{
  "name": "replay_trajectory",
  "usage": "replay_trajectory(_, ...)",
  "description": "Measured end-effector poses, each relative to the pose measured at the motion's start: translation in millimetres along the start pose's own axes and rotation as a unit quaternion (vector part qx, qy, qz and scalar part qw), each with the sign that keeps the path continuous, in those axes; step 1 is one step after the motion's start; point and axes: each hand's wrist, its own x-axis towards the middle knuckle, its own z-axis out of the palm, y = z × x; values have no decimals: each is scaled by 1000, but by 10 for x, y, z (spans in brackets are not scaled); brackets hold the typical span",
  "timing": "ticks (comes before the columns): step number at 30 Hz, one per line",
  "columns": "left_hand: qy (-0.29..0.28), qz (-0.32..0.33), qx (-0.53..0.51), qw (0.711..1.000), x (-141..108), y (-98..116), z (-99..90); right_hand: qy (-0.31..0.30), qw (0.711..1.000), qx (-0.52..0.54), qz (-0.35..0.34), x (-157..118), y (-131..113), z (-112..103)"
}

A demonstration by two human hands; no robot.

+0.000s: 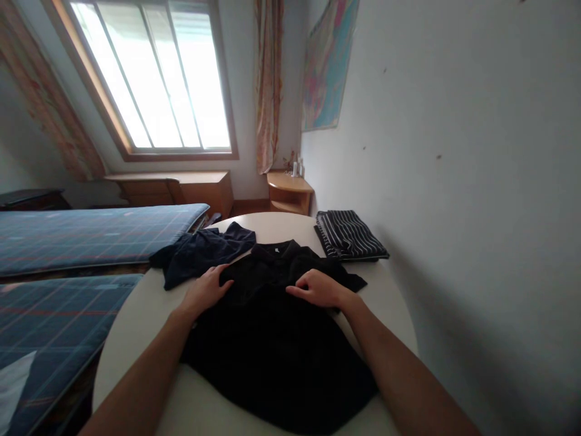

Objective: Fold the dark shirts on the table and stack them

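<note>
Plainly, the black shirt (281, 357) lies spread across the middle of the round white table (131, 339), its collar (261, 249) toward twelve o'clock and its hem reaching six, a small pale label (277, 250) showing at the neck. The cloth looks soft and matt, rumpled around the chest, smoother and wider below. The left hand (209, 289) rests on it at ten o'clock, thumb a little apart from half-bent fingers; the right hand (318, 287) sits at one o'clock, fingers curled under, thumb pointing inward. Whether either one pinches fabric I cannot tell, since the right fingertips are hidden and the dark cloth swallows folds and seams. The table's near rim and both forearms are cut off at six o'clock. At eleven o'clock a navy garment (209, 245) lies in a loose, crumpled heap; at one o'clock a black-and-white striped cloth (349, 236) is folded into a flat block. Toward nine o'clock, checked blue mattresses (91, 242) run out of view.
</note>
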Motion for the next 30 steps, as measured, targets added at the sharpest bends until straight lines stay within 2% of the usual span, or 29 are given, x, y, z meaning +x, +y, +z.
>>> replay_trajectory(4,-39,-51,48,997,-15,38,-70,148,987,-35,50,50,84,28)
replay_trajectory(6,-43,-42,66,996,-24,91,-113,206,974,-52,84,67,179,45)
replay_trajectory(8,-36,-9,84,996,-30,134,-134,239,960,-61,130,79,283,71)
replay_trajectory(11,-30,-14,75,997,-32,163,-123,224,949,-78,209,95,413,120)
replay_trajectory(14,-32,-42,37,998,-22,177,-98,161,950,-101,249,119,474,149)
replay_trajectory(18,-15,40,-7,999,45,200,-127,103,947,-154,263,182,439,137)
replay_trajectory(21,19,82,11,996,160,198,-228,86,942,-183,267,252,345,100)
replay_trajectory(25,80,100,73,989,377,177,-438,118,937,-201,259,374,130,-26)
replay_trajectory(30,127,119,146,974,713,230,-688,196,925,-220,240,600,-176,-385)
